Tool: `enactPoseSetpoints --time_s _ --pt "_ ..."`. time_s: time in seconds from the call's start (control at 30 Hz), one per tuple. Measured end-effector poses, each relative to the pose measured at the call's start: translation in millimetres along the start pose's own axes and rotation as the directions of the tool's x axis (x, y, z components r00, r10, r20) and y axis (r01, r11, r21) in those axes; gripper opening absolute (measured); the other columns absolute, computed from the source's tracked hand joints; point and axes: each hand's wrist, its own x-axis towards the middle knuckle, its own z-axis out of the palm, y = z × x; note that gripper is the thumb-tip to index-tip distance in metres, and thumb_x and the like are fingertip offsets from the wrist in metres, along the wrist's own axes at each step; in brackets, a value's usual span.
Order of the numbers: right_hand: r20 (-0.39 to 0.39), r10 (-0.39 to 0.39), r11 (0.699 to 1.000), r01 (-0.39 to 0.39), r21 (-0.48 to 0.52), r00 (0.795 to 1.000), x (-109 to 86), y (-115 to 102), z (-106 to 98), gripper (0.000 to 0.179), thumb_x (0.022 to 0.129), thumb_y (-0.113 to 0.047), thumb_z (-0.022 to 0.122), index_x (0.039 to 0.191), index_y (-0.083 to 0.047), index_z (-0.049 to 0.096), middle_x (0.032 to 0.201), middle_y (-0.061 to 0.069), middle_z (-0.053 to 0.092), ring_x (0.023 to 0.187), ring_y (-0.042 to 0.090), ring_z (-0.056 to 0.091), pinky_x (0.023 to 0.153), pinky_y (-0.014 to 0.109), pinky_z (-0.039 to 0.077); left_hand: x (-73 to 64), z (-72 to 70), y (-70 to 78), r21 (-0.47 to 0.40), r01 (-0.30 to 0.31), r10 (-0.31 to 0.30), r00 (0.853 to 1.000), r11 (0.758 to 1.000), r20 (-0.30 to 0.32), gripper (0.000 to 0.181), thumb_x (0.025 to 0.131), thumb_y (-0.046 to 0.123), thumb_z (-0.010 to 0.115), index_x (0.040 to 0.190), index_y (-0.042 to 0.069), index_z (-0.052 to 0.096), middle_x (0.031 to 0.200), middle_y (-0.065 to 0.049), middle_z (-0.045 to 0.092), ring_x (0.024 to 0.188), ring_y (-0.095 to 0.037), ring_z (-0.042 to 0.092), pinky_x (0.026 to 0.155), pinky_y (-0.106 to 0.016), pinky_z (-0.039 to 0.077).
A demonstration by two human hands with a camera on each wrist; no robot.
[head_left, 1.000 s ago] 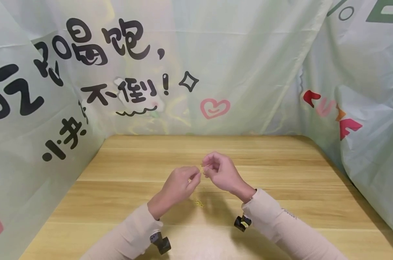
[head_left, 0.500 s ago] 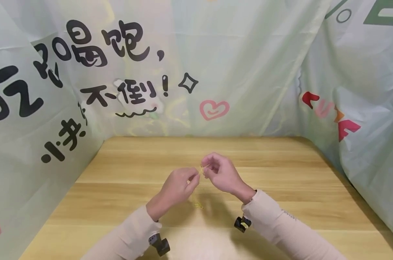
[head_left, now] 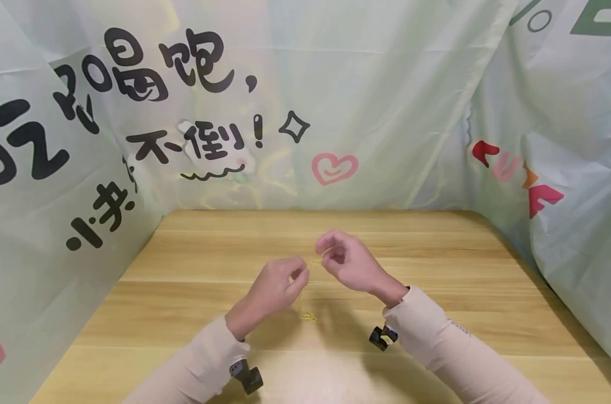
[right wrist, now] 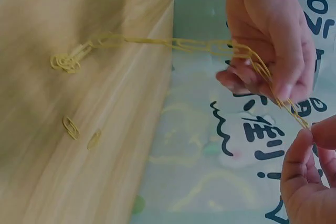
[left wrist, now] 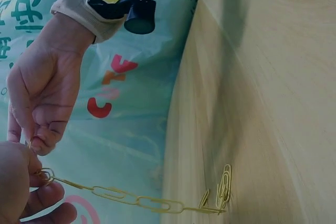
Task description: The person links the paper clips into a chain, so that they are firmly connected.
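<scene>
A chain of yellow paper clips (left wrist: 115, 195) hangs from my left hand (head_left: 277, 286), which pinches it near its upper end. The chain's lower end gathers in a small heap (right wrist: 65, 62) on the wooden table. Beyond the left fingertips, linked clips slant towards my right hand (head_left: 350, 262). There the right thumb and finger pinch the end of a clip, seen best in the right wrist view. A small gap parts the two hands above the table. The exact join of the topmost clips is too small to tell.
Two loose paper clips, one of them a yellow clip (right wrist: 71, 128), lie on the table (head_left: 194, 308) near the heap. A printed cloth (head_left: 396, 112) encloses the table's back and sides. Each sleeve carries a black wrist camera (head_left: 246, 377).
My right hand has moved slightly away and to the right, widening the gap between the hands. The left hand stays nearly in place, still pinching the chain.
</scene>
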Motion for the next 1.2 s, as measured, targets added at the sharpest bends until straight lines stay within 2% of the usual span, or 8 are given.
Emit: enactPoseSetpoints --time_s 0.17,0.3,0.4,0.47,0.67,0.87,1.07,1.2 --pt "-0.056 -0.073 0.997 0.071 -0.043 0.996 3.3 -2 -3 0.02 0.085 0.009 0.06 0.102 -0.001 0.06 0.094 0.008 0.061 0.079 0.018 0.061 0.072 0.032 0.053 0.0 -0.3 -0.4 -0.094 0.028 -0.016 0.992 0.995 0.127 0.014 0.091 0.006 0.057 0.079 0.009 0.062 0.072 0.003 0.063 0.067 -0.008 0.059 0.064 -0.024 0.052" --pt "-0.033 -0.139 0.988 0.137 -0.077 0.99 5.3 -2 -3 0.022 0.084 0.011 0.062 0.103 0.0 0.059 0.092 0.006 0.06 0.078 0.017 0.061 0.072 0.031 0.054 -0.2 -0.6 -0.6 -0.147 0.198 -0.161 0.96 0.969 0.23 0.017 0.099 0.018 0.053 0.092 0.008 0.065 0.083 0.002 0.066 0.077 -0.01 0.062 0.071 -0.028 0.053" --pt "-0.001 -0.148 0.986 0.147 -0.077 0.989 6.9 -2 -3 0.024 0.084 0.011 0.062 0.105 0.0 0.059 0.093 0.006 0.06 0.079 0.017 0.061 0.072 0.031 0.054 0.2 -0.5 -0.2 -0.193 0.33 -0.279 0.927 0.924 0.25 0.022 0.101 0.023 0.051 0.104 0.005 0.063 0.094 -0.003 0.068 0.086 -0.015 0.063 0.075 -0.031 0.053" --pt "0.011 -0.144 0.986 0.145 -0.078 0.989 7.5 -2 -2 0.024 0.085 0.011 0.062 0.106 0.0 0.059 0.093 0.007 0.06 0.08 0.017 0.061 0.073 0.031 0.054 0.9 -0.7 0.5 -0.236 0.367 -0.311 0.919 0.9 0.244 0.024 0.102 0.023 0.051 0.109 0.003 0.062 0.098 -0.006 0.068 0.088 -0.017 0.064 0.075 -0.031 0.054" --pt "0.022 -0.147 0.987 0.148 -0.062 0.989 8.7 -4 -1 0.022 0.085 0.011 0.063 0.105 0.001 0.059 0.092 0.007 0.061 0.081 0.018 0.061 0.075 0.031 0.055 4.2 -0.1 3.8 -0.314 0.329 -0.269 0.938 0.89 0.22 0.017 0.1 0.016 0.053 0.103 0.002 0.062 0.097 -0.011 0.068 0.085 -0.022 0.066 0.075 -0.03 0.054" --pt "0.011 -0.146 0.989 0.146 -0.002 0.989 10.0 1 -1 0.014 0.091 0.005 0.059 0.104 0.002 0.06 0.098 0.011 0.064 0.089 0.023 0.064 0.079 0.034 0.055 1.8 -2.7 4.5 -0.291 0.319 -0.273 0.943 0.902 0.189 0.013 0.099 0.015 0.053 0.092 0.008 0.061 0.086 -0.002 0.066 0.081 -0.023 0.066 0.074 -0.031 0.054" --pt "0.048 -0.025 0.979 0.014 0.202 0.999 12.4 14 -2 0.019 0.097 0.0 0.048 0.11 0.009 0.057 0.11 0.02 0.061 0.102 0.036 0.063 0.084 0.042 0.054 -1.7 -8.8 4.4 -0.279 0.348 -0.308 0.935 0.895 0.177 0.016 0.1 0.018 0.053 0.092 0.008 0.062 0.083 0.0 0.065 0.076 -0.017 0.064 0.071 -0.03 0.053" --pt "0.082 0.073 0.99 -0.082 0.113 0.994 14.7 33 4 0.021 0.096 -0.004 0.05 0.112 0.007 0.058 0.112 0.02 0.061 0.1 0.033 0.064 0.082 0.039 0.055 -4.7 -10.7 3.0 -0.306 0.337 -0.296 0.939 0.89 0.173 0.017 0.1 0.016 0.052 0.094 0.005 0.063 0.084 -0.005 0.066 0.074 -0.019 0.064 0.069 -0.03 0.053"
